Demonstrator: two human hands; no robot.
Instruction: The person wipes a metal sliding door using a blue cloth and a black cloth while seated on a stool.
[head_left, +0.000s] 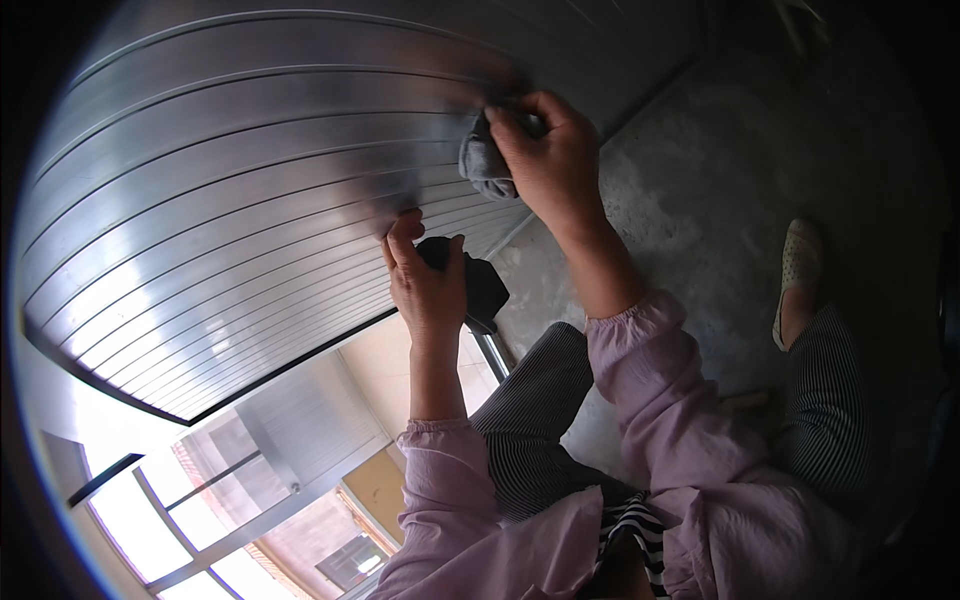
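Observation:
A grooved, shiny metal panel (247, 172) spans the upper left and faintly mirrors both hands. My right hand (551, 161) grips a bunched grey cloth (484, 161) close to the panel; whether it touches the surface cannot be told. Lower and further left, my left hand (427, 285) has a dark cloth (484, 289) between its thumb and palm, with its fingertips at the panel's grooves.
Concrete floor (660, 217) lies below and to the right, with a light perforated shoe (801, 255) on my foot. Metal-framed windows (202, 555) and a lighter panelled door or wall (322, 412) stand at the lower left.

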